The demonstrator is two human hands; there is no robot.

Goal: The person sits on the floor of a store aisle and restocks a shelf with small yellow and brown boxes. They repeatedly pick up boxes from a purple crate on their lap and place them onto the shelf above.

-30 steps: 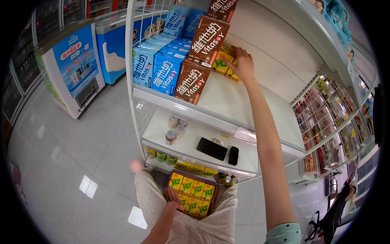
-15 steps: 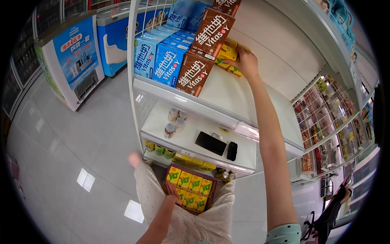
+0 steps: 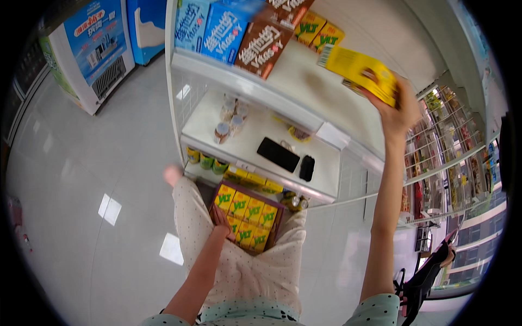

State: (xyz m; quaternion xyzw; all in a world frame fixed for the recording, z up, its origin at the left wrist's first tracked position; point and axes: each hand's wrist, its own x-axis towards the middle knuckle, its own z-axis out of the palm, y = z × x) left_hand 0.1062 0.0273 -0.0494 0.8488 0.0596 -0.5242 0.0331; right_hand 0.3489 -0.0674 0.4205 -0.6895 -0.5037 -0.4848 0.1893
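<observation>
My right hand [image 3: 401, 108] is closed round the end of a yellow drink carton [image 3: 361, 69], held tilted above the upper shelf. Part of a second carton seems to show beneath it, but I cannot tell for sure. Down in my lap, an open tray [image 3: 279, 217] holds several yellow drink cartons [image 3: 239, 204] standing in rows. My left hand [image 3: 222, 218] lies on the cartons at the tray's left side, fingers stretched out. Two more yellow cartons [image 3: 318, 31] stand at the back of the upper shelf, beside the brown boxes.
Brown boxes [image 3: 262, 49] and blue boxes [image 3: 224, 32] fill the left of the upper shelf. On the shelf below are small clear-lidded cups [image 3: 222, 130], a black phone [image 3: 278, 154] and a black case [image 3: 307, 168]. Cans [image 3: 206, 161] stand lowest. A wire rack [image 3: 440, 146] is at right.
My right hand has drawn back rightward from the shelf's rear with a yellow carton in it. Two cartons are now seen at the back. My left hand stays on the tray's cartons.
</observation>
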